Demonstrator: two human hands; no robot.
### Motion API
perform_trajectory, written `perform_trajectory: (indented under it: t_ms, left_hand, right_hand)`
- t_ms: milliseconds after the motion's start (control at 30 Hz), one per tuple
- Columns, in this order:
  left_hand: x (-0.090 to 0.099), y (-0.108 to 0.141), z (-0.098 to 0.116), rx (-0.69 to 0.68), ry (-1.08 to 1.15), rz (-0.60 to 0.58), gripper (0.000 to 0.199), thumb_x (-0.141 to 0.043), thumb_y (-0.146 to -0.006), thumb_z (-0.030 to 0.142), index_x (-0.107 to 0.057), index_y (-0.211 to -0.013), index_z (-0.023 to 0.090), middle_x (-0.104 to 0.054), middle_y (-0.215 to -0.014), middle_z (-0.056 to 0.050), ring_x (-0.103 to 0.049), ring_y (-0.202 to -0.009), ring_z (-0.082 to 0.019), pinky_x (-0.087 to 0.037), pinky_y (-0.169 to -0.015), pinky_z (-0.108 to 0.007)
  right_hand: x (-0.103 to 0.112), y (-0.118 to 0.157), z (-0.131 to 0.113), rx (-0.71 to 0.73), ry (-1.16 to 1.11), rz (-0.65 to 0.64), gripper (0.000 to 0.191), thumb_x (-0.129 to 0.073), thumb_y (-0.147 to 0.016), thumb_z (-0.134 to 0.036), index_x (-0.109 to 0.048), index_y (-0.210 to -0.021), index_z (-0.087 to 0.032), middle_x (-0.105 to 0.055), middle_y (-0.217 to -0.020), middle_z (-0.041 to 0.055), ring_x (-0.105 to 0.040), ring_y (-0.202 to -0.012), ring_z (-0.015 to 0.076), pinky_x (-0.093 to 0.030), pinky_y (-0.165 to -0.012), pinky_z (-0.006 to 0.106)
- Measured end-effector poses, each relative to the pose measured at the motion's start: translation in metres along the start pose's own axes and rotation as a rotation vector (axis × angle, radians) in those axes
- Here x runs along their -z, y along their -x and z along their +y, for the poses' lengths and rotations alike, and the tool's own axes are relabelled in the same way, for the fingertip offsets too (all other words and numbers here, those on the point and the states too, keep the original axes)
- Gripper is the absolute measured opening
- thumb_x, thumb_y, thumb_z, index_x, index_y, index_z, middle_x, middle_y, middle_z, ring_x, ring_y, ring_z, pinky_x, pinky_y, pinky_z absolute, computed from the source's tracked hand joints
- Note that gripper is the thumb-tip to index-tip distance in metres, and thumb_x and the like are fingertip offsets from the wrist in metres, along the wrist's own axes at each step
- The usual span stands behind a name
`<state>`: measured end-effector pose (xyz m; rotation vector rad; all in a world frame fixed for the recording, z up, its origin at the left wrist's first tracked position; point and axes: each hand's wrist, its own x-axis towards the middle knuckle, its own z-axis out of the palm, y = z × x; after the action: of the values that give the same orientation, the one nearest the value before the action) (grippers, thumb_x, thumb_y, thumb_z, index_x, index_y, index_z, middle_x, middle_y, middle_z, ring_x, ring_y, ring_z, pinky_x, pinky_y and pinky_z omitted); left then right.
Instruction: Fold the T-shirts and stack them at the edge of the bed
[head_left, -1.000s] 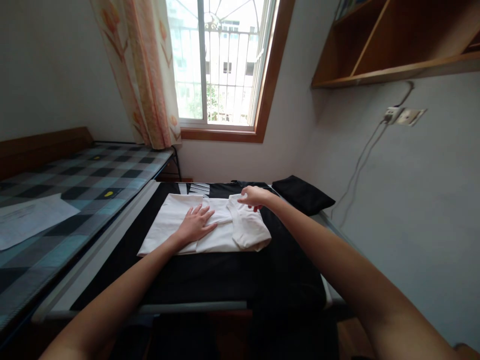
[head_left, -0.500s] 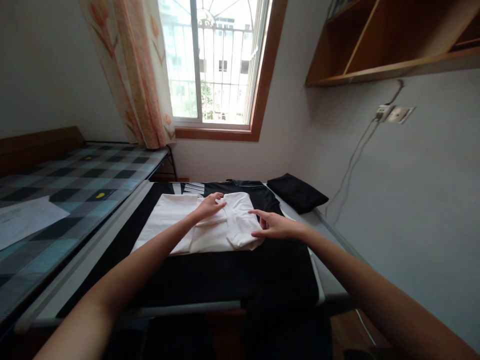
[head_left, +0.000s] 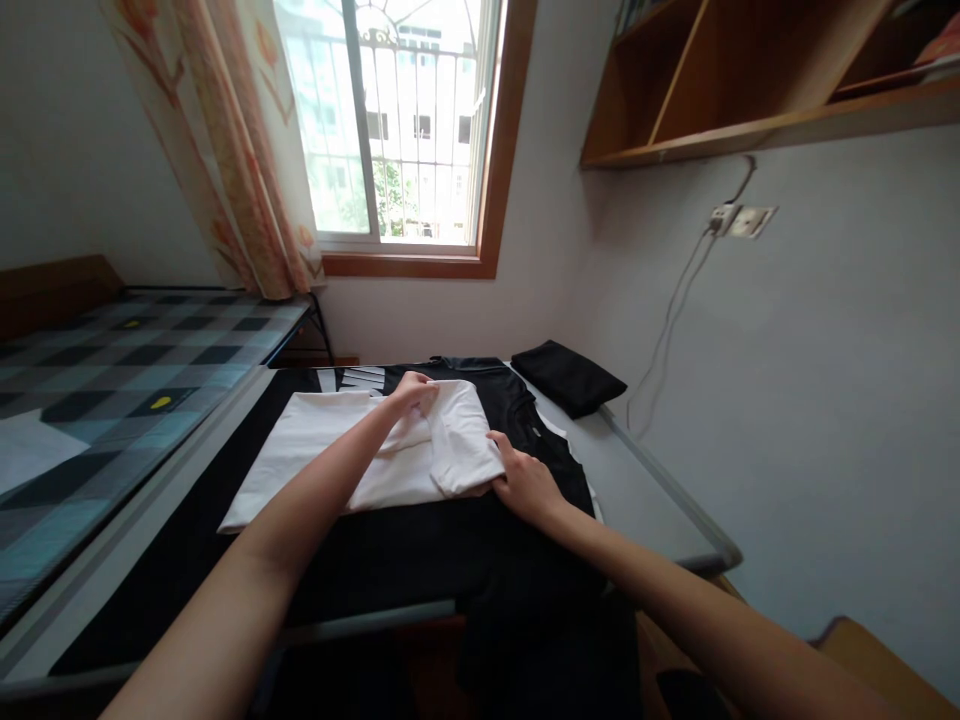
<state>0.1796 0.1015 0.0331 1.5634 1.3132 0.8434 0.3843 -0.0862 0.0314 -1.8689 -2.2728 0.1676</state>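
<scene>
Left hand [head_left: 417, 390] and right hand [head_left: 523, 482] pinch a white shirt [head_left: 463, 440]. From them it stretches toward the worktop's [head_left: 651, 497] left edge.

Left forearm [head_left: 322, 500] hides part of folded white shirt [head_left: 465, 440]; paper [head_left: 37, 450] cut off at left edge, wall shelf [head_left: 750, 130] at right.

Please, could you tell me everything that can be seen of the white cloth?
The white cloth is plain, soft-looking fabric. It lies folded, wider than deep, on a spread black cloth. Layers overlap: a slightly creased flap at the right end covers part of the middle. The left hand touches the flap's far edge; the right hand has its fingers at the right edge. Whether they pinch it is unclear. The left forearm hides part of the cloth.
</scene>
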Motion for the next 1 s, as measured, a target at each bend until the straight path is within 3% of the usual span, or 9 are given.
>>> perform_trajectory:
  t_ms: [133, 233, 367, 500, 600, 700, 833, 1000]
  left_hand:
    - [-0.001, 0.005, 0.006, -0.010, -0.009, 0.047, 0.012, -0.061, -0.075, 0.021, -0.058, -0.083, 0.013, -0.053, -0.067, 0.000, -0.051, -0.056, -0.010, -0.041, -0.049, -0.019]
    - [-0.003, 0.005, 0.007, 0.003, -0.017, 0.052, 0.013, -0.060, -0.076, 0.020, -0.058, -0.087, 0.013, -0.053, -0.068, 0.000, -0.051, -0.057, -0.010, -0.041, -0.050, -0.019]
    - [-0.003, 0.002, 0.004, 0.042, -0.031, 0.002, 0.024, -0.065, -0.076, 0.027, -0.058, -0.094, 0.013, -0.054, -0.070, 0.000, -0.053, -0.058, -0.012, -0.043, -0.050, -0.020]
    - [-0.001, 0.001, 0.003, 0.002, -0.051, -0.083, 0.041, -0.070, -0.072, 0.027, -0.055, -0.109, 0.017, -0.057, -0.077, 0.000, -0.056, -0.062, -0.013, -0.045, -0.054, -0.022]
    - [0.005, 0.001, 0.005, -0.072, -0.037, -0.058, 0.040, -0.065, -0.075, 0.021, -0.054, -0.113, 0.017, -0.055, -0.076, 0.001, -0.054, -0.062, -0.012, -0.044, -0.053, -0.020]
    - [0.018, 0.001, 0.003, -0.103, -0.044, 0.045, 0.037, -0.063, -0.075, 0.020, -0.055, -0.111, 0.017, -0.052, -0.071, 0.003, -0.050, -0.056, -0.010, -0.040, -0.050, -0.019]
    - [0.037, 0.004, -0.017, -0.051, -0.132, 0.092, 0.034, -0.067, -0.071, 0.019, -0.058, -0.103, 0.015, -0.052, -0.069, 0.003, -0.048, -0.056, -0.011, -0.038, -0.049, -0.019]
    - [0.039, 0.005, -0.035, -0.100, -0.165, 0.150, 0.028, -0.067, -0.070, 0.017, -0.061, -0.097, 0.015, -0.055, -0.074, 0.002, -0.051, -0.065, -0.012, -0.040, -0.056, -0.019]
  right_hand:
    - [-0.002, 0.004, -0.003, 0.012, 0.125, -0.021, 0.057, -0.046, -0.085, -0.019, -0.033, -0.141, -0.021, -0.068, -0.096, 0.0113, -0.066, -0.083, 0.0258, -0.040, -0.068, 0.030]
    - [0.002, 0.008, -0.007, 0.055, 0.269, -0.007, 0.049, -0.048, -0.087, -0.021, -0.044, -0.135, -0.019, -0.067, -0.092, 0.0135, -0.063, -0.081, 0.0266, -0.040, -0.069, 0.033]
    - [0.008, 0.007, -0.017, 0.300, 0.399, 0.193, 0.031, -0.046, -0.092, -0.021, -0.057, -0.121, -0.020, -0.062, -0.106, 0.0169, -0.054, -0.097, 0.0289, -0.038, -0.079, 0.039]
    - [0.008, -0.006, -0.031, 0.569, 0.423, 0.227, 0.020, -0.045, -0.094, -0.014, -0.064, -0.102, -0.018, -0.065, -0.089, 0.0101, -0.054, -0.085, 0.0224, -0.036, -0.078, 0.037]
    - [0.006, -0.018, -0.046, 0.625, 0.443, 0.259, 0.019, -0.046, -0.092, -0.010, -0.062, -0.085, -0.016, -0.064, -0.080, 0.0075, -0.054, -0.077, 0.0196, -0.035, -0.073, 0.034]
    - [0.004, -0.024, -0.065, 0.639, 0.428, 0.308, 0.019, -0.043, -0.094, -0.010, -0.060, -0.088, -0.016, -0.064, -0.084, 0.0078, -0.055, -0.078, 0.0202, -0.035, -0.070, 0.034]
    - [-0.008, -0.025, -0.083, 0.727, 0.406, 0.198, 0.013, -0.046, -0.093, -0.012, -0.058, -0.090, -0.015, -0.063, -0.086, 0.0076, -0.057, -0.078, 0.0204, -0.036, -0.066, 0.032]
    - [-0.011, -0.026, -0.080, 0.702, 0.395, 0.146, 0.012, -0.047, -0.092, -0.014, -0.059, -0.093, -0.015, -0.064, -0.089, 0.0083, -0.057, -0.078, 0.0204, -0.037, -0.065, 0.032]
